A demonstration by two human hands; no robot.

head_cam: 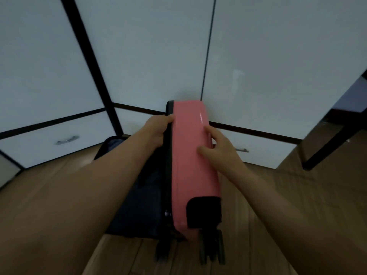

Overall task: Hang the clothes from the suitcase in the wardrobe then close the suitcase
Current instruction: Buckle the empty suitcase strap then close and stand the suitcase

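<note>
A pink hard-shell suitcase lid [190, 155] stands raised on its edge on the wooden floor, wheels [212, 249] toward me. The other half [137, 195], lined in dark fabric, lies flat to its left. My left hand [158, 130] grips the lid's black zipper rim near the top. My right hand [216, 143] rests on the pink outer shell with fingers spread and fairly straight. The white wardrobe [149, 56] with black frame stands right behind the suitcase, its doors closed. No clothes show.
Drawers with metal handles [66, 140] run along the wardrobe's base. A dark-framed piece of furniture [337, 135] stands at the right. Wooden floor [278, 195] lies on both sides of the suitcase.
</note>
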